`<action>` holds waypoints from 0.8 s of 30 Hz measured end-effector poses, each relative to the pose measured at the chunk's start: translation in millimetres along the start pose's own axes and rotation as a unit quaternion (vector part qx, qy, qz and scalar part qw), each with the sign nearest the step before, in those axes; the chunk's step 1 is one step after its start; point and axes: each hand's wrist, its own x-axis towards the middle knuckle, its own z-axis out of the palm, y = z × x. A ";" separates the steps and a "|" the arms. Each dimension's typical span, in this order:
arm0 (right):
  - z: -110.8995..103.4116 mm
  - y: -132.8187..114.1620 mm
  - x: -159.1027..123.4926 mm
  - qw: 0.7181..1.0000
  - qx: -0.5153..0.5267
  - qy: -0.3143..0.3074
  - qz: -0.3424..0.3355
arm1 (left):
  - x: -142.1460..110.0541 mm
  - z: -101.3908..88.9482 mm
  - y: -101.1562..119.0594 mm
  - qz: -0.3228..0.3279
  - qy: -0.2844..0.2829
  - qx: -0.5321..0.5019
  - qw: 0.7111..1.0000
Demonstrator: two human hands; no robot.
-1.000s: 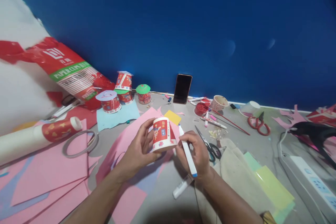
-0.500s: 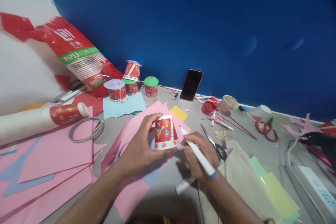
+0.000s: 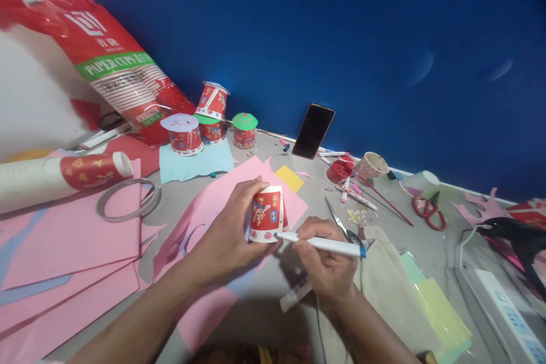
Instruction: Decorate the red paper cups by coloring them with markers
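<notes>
My left hand (image 3: 234, 222) is wrapped around a red and white printed paper cup (image 3: 267, 213), held upside down with its wide rim low. Between the fingers of my right hand (image 3: 326, 261) is a white marker (image 3: 328, 244) with a blue end cap. Its dark blue tip meets the flowered white band at the cup's lower edge, or lies just in front of it; I cannot tell which. Under the hands lie pink paper (image 3: 239, 182) and a white glue-stick-like tube (image 3: 295, 294). Black-handled scissors (image 3: 336, 216) rest just beyond my right hand.
Decorated cups (image 3: 183, 139) stand at the back left beside a red paper-cup bag (image 3: 115, 62). A phone (image 3: 313, 131) leans on the blue wall. At right are red-handled scissors (image 3: 429, 210) and a power strip (image 3: 507, 310). A tape roll (image 3: 104, 205) lies on pink sheets at left.
My right hand has turned the marker from steeply slanted to nearly level and brought its tip left and down to the cup's lower band. My left hand still holds the cup. The view has shifted slightly.
</notes>
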 end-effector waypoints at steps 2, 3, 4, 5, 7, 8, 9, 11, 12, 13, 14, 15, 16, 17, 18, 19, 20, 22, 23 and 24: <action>-0.4 -0.6 2.6 1.000 -0.012 -0.007 -0.013 | -1.1 1.2 -2.8 0.007 0.005 0.005 1.000; -0.4 -0.9 3.8 1.000 -0.016 -0.009 -0.017 | -1.4 1.7 -3.7 0.007 0.004 0.008 1.000; -0.3 -1.2 4.8 1.000 -0.019 -0.011 -0.018 | -1.4 2.0 -4.0 0.006 0.004 0.011 1.000; 0.0 -1.6 5.5 1.000 -0.021 -0.012 -0.018 | -1.2 2.0 -3.9 0.005 0.004 0.014 1.000; 0.7 -2.3 6.6 1.000 -0.019 -0.016 -0.017 | 0.0 1.3 -2.6 0.004 -0.002 0.016 1.000; 1.0 -2.7 7.0 1.000 -0.016 -0.019 -0.018 | 0.8 0.6 -1.6 0.005 -0.007 0.016 1.000; 1.4 -3.1 7.4 0.999 -0.013 -0.022 -0.019 | 1.6 -0.1 -0.5 0.005 -0.012 0.015 1.000; 2.0 -3.7 8.1 0.999 -0.008 -0.029 -0.022 | 3.0 -1.4 1.5 0.004 -0.022 0.014 1.000; 2.2 -3.9 8.4 0.999 -0.007 -0.031 -0.024 | 3.5 -1.7 2.2 0.004 -0.023 0.013 1.000; 2.4 -3.9 8.7 0.999 -0.006 -0.030 -0.027 | 3.8 -1.8 2.7 0.005 -0.022 0.013 1.000; 2.6 -3.7 8.8 0.999 -0.006 -0.028 -0.030 | 4.0 -1.6 3.0 0.006 -0.021 0.013 1.000; 2.8 -3.5 8.9 0.999 -0.007 -0.023 -0.032 | 4.2 -1.3 3.2 0.008 -0.019 0.013 1.000; 2.9 -3.2 8.9 0.999 -0.009 -0.020 -0.035 | 4.2 -0.9 3.3 0.010 -0.016 0.013 1.000; 2.9 -2.9 8.8 0.999 -0.012 -0.018 -0.035 | 4.3 -0.6 3.4 0.011 -0.013 0.013 1.000; 2.8 -2.6 8.8 0.999 -0.015 -0.018 -0.035 | 4.3 -0.3 3.5 0.012 -0.012 0.013 1.000; 2.6 -2.5 8.8 0.999 -0.016 -0.019 -0.034 | 4.4 -0.3 3.6 0.010 -0.012 0.014 1.000; 2.4 -2.4 8.9 0.999 -0.017 -0.022 -0.033 | 4.5 -0.4 3.9 0.007 -0.015 0.014 1.000; 2.0 -2.8 9.2 0.999 -0.014 -0.026 -0.032 | 4.7 -0.8 4.2 0.000 -0.021 0.014 1.000; 1.9 -3.1 9.4 0.999 -0.013 -0.026 -0.032 | 4.8 -1.0 4.3 -0.001 -0.022 0.014 1.000; 1.8 -3.4 9.7 0.999 -0.013 -0.026 -0.032 | 4.8 -1.2 4.2 0.000 -0.021 0.013 1.000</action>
